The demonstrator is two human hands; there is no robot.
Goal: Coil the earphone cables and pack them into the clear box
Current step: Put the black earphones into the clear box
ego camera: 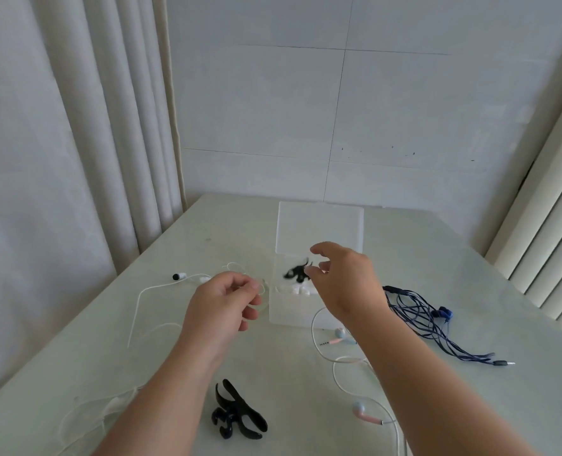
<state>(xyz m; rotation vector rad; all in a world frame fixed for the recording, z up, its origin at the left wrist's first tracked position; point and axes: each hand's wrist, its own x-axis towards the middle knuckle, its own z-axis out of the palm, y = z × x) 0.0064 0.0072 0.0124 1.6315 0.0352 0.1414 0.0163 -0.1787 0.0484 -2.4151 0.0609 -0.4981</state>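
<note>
- A clear box (pixel 289 311) is set mid-table, its lid (pixel 319 228) raised upright. A blurred black item (pixel 297 271) and small white pieces (pixel 297 289) are seen inside.
- The right hand (pixel 342 278) is held over the box with fingers loosely spread. Contact with the black item cannot be told.
- Just left of the box, cable loops of the white earphones (pixel 179 276) are pinched in the curled left hand (pixel 223 301).
- Tangled blue earphones (pixel 414 311) are laid to the right, pink-and-blue earphones (pixel 368 419) nearer, and a black hair clip (pixel 237 413) in front, all on the pale table (pixel 437 258).
</note>
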